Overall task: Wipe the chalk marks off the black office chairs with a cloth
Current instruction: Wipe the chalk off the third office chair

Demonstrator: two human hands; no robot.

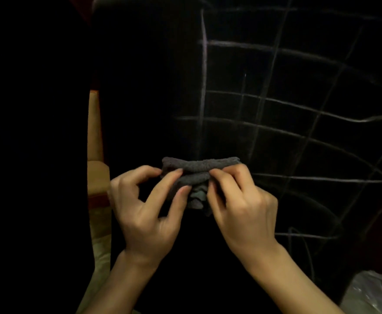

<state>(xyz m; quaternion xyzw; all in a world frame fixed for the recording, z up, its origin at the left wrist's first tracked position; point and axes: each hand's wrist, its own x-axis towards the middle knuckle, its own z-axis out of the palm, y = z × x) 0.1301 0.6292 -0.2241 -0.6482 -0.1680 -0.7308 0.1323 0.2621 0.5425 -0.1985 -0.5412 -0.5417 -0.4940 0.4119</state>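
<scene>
Nearest the camera, one grey terry cloth (195,175) is held bunched between two hands: the left hand (144,214) pinches its left end with curled fingers (174,177), and the right hand (244,211) pinches its right end, the fingertips pressed into the folds. The cloth is gathered into several stacked folds, so the step in hand is judged to be the folding or readying of a wiping pad, not yet the wiping itself. Just beyond the fingers, and apparently not touched by the cloth, stands the black chair back (151,87); only one chair can be made out for certain, the rest of the view being too dark to count more. Beyond and to the right of the right-hand fingers, the chalk marks (264,98) are seen as a rough grid of crossing pale lines, with a looping scribble lower down. The grid appears untouched, so most of the task is judged to remain. The next move calls for the pad to be gripped firmly in one hand and pressed flat against the nearest lines. A crumpled plastic bag (373,291) lies at the lower right, and a strip of tan surface (95,173) shows left of the left-hand fingers.
</scene>
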